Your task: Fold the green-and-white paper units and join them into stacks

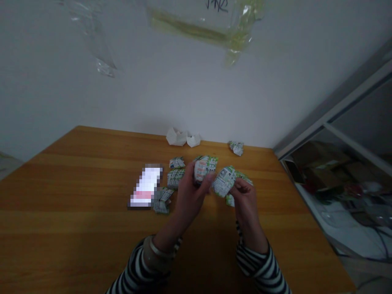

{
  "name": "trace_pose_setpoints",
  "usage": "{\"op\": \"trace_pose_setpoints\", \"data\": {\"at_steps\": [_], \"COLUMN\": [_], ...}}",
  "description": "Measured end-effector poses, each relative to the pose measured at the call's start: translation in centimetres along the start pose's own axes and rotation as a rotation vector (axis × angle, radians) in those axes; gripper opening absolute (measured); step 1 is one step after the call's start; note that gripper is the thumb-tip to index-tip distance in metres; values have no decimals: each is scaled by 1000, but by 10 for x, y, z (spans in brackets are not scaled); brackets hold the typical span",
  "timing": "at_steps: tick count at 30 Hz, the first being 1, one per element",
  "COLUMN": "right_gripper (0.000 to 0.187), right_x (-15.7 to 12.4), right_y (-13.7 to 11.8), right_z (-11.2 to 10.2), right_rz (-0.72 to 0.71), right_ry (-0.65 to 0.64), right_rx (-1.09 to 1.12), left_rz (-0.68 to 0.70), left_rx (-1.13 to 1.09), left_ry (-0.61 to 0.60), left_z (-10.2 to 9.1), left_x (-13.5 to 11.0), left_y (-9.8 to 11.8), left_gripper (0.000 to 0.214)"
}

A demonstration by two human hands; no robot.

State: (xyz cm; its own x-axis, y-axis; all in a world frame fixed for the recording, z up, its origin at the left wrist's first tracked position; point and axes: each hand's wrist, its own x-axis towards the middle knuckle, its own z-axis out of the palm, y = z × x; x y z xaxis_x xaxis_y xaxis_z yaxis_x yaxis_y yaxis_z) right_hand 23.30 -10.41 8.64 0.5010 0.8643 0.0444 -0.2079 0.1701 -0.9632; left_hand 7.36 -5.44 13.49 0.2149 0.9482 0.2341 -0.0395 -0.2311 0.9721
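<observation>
Over the wooden table (76, 196), my left hand (191, 196) pinches a folded printed paper piece (204, 166) with green and white print. My right hand (246, 204) grips a second folded printed paper piece (224, 181), held close beside the first; the two pieces almost touch. Several small folded printed paper units (175, 177) lie on the table just left of my left hand, with more of them (161, 199) nearer the phone. Both sleeves are black-and-white striped.
A phone (146, 186) with a lit screen lies left of the paper units. Two white folded paper shapes (181, 137) and one printed piece (237, 147) rest at the table's far edge by the wall. A clear plastic bag (208, 24) hangs on the wall. A cluttered area (346, 192) lies beyond the table's right side.
</observation>
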Motion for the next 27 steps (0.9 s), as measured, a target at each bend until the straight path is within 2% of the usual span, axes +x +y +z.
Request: {"op": "trace_pose_setpoints", "data": {"at_steps": [3, 13, 22, 27], "right_gripper": [11, 10, 12, 15], "right_x": [-4, -19, -25, -28], "right_y": [-8, -26, -32, -45], "right_z": [2, 0, -3, 4], "right_rz": [-7, -141, -150, -172], "right_ry": [-6, 4, -8, -12], "right_rx": [1, -116, -159, -263], "left_rz": [-74, -48, -9, -62], "left_rx": [-143, -197, -74, -47], "left_ry": [-80, -329, -349, -436], "left_z": [-6, -18, -20, -20], "left_x": [2, 0, -3, -5], "left_y": [4, 19, 19, 20], "left_gripper": [29, 36, 28, 31]}}
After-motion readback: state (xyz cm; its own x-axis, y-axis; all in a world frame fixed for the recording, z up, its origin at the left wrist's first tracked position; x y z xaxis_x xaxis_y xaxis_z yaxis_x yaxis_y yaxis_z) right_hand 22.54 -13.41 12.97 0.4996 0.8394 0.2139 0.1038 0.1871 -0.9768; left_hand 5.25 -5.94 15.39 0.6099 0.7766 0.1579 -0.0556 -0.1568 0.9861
